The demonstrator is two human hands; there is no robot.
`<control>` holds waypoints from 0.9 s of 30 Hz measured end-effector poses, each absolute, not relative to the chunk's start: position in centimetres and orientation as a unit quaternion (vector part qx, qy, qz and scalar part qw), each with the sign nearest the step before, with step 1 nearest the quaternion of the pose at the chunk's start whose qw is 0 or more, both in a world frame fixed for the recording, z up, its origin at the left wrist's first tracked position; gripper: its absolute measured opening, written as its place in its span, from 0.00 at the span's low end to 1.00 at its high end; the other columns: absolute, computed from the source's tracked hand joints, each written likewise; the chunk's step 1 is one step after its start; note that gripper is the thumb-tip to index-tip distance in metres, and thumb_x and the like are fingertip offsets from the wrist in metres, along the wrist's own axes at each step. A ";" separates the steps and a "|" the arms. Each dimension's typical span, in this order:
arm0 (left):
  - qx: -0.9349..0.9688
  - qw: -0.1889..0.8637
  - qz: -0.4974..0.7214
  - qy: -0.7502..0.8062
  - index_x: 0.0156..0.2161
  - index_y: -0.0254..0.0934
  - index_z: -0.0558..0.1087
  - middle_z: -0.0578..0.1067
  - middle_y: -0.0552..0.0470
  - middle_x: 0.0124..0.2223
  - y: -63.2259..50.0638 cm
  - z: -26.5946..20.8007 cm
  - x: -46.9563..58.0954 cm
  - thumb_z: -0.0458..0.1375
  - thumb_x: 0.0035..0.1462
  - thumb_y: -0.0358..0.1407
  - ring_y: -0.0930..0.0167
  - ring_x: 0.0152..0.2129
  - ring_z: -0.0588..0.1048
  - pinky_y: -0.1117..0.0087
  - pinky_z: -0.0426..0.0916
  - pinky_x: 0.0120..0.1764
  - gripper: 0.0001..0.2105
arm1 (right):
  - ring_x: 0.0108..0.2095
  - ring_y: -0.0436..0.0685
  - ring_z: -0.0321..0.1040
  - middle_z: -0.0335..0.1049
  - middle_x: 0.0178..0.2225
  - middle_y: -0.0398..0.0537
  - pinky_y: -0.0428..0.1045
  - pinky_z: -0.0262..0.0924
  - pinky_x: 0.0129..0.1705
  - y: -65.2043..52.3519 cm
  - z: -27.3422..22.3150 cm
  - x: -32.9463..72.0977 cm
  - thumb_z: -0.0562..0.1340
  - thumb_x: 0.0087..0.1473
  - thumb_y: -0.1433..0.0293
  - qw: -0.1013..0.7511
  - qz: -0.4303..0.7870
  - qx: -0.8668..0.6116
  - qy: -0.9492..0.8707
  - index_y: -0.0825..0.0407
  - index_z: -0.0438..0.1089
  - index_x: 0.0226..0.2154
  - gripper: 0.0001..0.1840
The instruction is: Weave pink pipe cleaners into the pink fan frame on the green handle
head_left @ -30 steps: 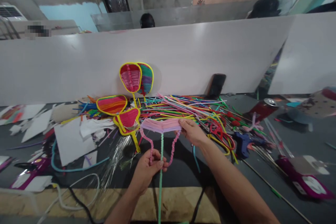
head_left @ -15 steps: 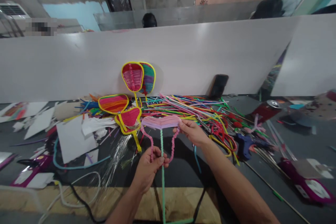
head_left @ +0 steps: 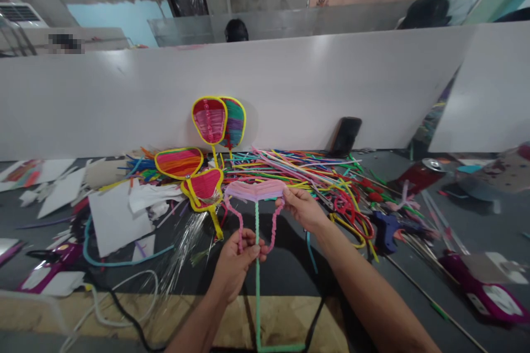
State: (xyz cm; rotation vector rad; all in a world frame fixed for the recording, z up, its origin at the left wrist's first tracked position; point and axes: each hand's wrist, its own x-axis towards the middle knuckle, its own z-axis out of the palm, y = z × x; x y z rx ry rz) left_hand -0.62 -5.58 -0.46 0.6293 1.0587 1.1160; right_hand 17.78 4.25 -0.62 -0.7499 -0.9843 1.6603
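Observation:
Between my hands is a fan-shaped frame of pipe cleaners [head_left: 255, 191], its top wrapped in pink and lilac rows and its two sides twisted in pink. A mint green pipe cleaner [head_left: 257, 281] runs down its middle and bends to the right at the bottom. My left hand [head_left: 241, 256] is closed in a pinch at the frame's lower end, where the green stem crosses the pink. With thumb and fingers, my right hand [head_left: 301, 207] grips the upper right corner of the wrapped part. The fingertips behind the frame are partly hidden.
Finished fans [head_left: 209, 121] lean on the white partition, with more lying below. Loose pipe cleaners [head_left: 285, 162] spread behind my hands. On the right are a phone [head_left: 345, 135], a drink can [head_left: 422, 174], a blue glue gun [head_left: 385, 230] and red-handled scissors [head_left: 348, 207]. White papers [head_left: 120, 220] lie left.
The frame has shifted very slightly up and right in view, and more of the green stem's bent end shows at the bottom. Both hands keep their hold.

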 end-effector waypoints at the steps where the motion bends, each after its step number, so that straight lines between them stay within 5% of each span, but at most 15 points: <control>1: 0.260 0.679 0.512 0.457 0.37 0.36 0.67 0.76 0.52 0.33 -5.6 -0.3 -0.6 0.68 0.40 0.30 0.69 0.31 0.77 0.72 0.70 0.33 0.18 | 0.26 0.49 0.66 0.71 0.23 0.43 0.46 0.60 0.32 4.3 -0.5 17.8 0.66 0.46 0.58 0.517 0.692 -0.309 -0.399 0.53 0.74 0.28 0.15; 5: 0.202 0.725 0.504 0.424 0.41 0.36 0.68 0.75 0.51 0.39 -5.9 -0.4 -0.5 0.69 0.39 0.30 0.68 0.35 0.77 0.69 0.71 0.36 0.21 | 0.24 0.49 0.65 0.71 0.23 0.42 0.46 0.61 0.30 4.3 -0.1 17.9 0.67 0.44 0.57 0.533 0.700 -0.297 -0.372 0.52 0.73 0.27 0.14; 11: 0.211 0.730 0.444 0.475 0.34 0.34 0.68 0.75 0.53 0.27 -6.5 -1.1 0.3 0.68 0.40 0.35 0.76 0.20 0.73 0.76 0.67 0.24 0.16 | 0.25 0.47 0.66 0.72 0.24 0.42 0.44 0.61 0.31 4.2 -0.2 17.8 0.66 0.46 0.58 0.533 0.692 -0.304 -0.381 0.52 0.73 0.29 0.14; 20: 0.220 0.703 0.429 0.524 0.25 0.33 0.66 0.75 0.52 0.22 -6.8 -1.1 0.8 0.70 0.35 0.40 0.76 0.17 0.71 0.77 0.65 0.21 0.18 | 0.24 0.47 0.65 0.70 0.22 0.41 0.44 0.61 0.31 4.2 -0.2 17.8 0.66 0.46 0.57 0.525 0.686 -0.309 -0.398 0.53 0.74 0.28 0.15; 27: 0.204 0.689 0.477 0.506 0.28 0.33 0.67 0.75 0.54 0.23 -5.6 -0.3 0.1 0.71 0.34 0.39 0.77 0.18 0.71 0.78 0.67 0.22 0.19 | 0.32 0.50 0.70 0.74 0.34 0.43 0.48 0.64 0.37 4.3 -0.4 18.3 0.67 0.44 0.55 0.483 0.764 -0.280 -0.322 0.47 0.72 0.38 0.20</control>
